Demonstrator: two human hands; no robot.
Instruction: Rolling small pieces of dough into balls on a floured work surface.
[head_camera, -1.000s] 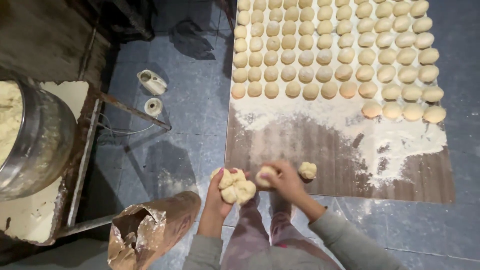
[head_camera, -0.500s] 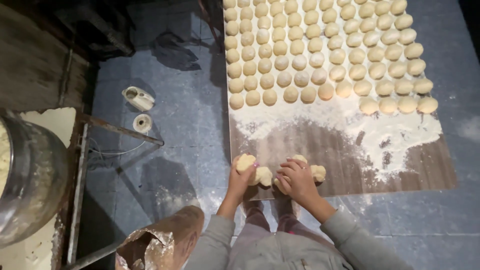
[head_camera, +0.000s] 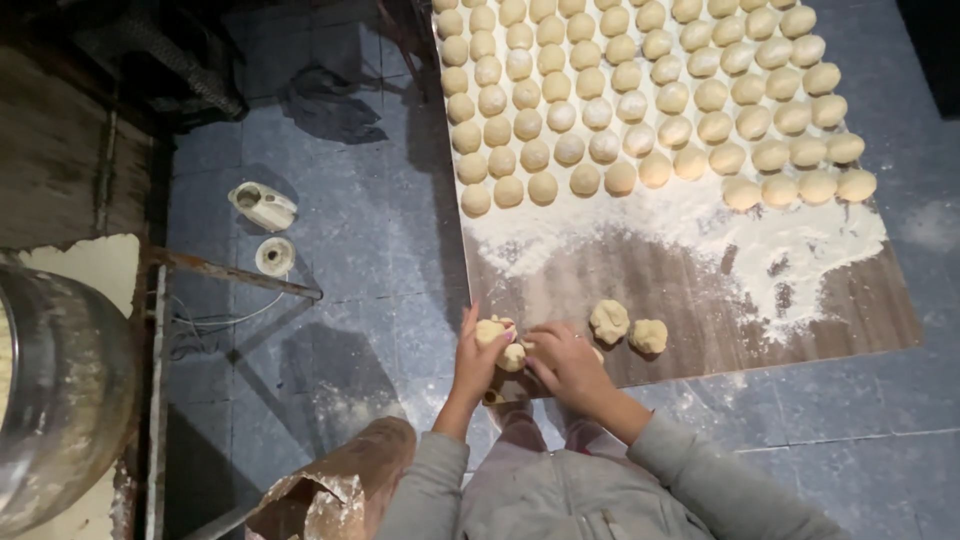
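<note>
Dough lump (head_camera: 497, 340) sits at the near left corner of the wooden board (head_camera: 700, 290), gripped between both hands. Left hand (head_camera: 478, 358) cups the lump from the left, fingers curled round it; a second small knob of dough (head_camera: 513, 356) shows just beside the thumb, and whether it is joined to the lump cannot be told. Right hand (head_camera: 566, 362) closes over the right side of the same dough, knuckles up; its fingertips are hidden beneath the hand, so what they pinch cannot be confirmed. A pale edge shows past the right hand, too covered to identify.

Two rough dough pieces (head_camera: 628, 328) lie on the bare board just right of the hands, close together, apart from the hands. Beyond them a spread of loose flour (head_camera: 760, 235) covers the board. Further back, rows of rounded dough balls (head_camera: 640, 100) fill the far end; the top rows are cut off by the frame edge.

Left of the board, on the blue tiled floor (head_camera: 360, 260), lie a small white appliance part (head_camera: 263, 206) and a round white cap (head_camera: 275, 256). A metal drum (head_camera: 60, 400) is cut off at the left edge. A floured brown paper sack (head_camera: 330, 485) stands near the left elbow, partly out of frame. Grey sleeves (head_camera: 690, 480) hide the lap.
</note>
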